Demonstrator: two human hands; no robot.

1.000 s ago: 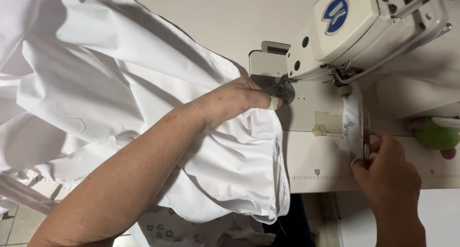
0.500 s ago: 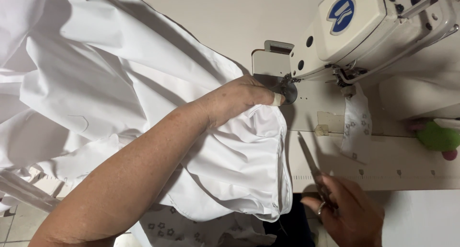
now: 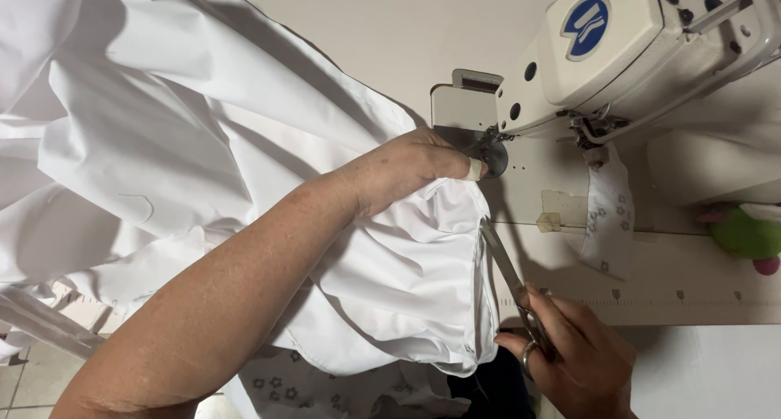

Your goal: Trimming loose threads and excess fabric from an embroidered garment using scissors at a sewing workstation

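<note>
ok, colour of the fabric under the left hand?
Plain white fabric, pinned by the left hand; head view shows it best.
</note>
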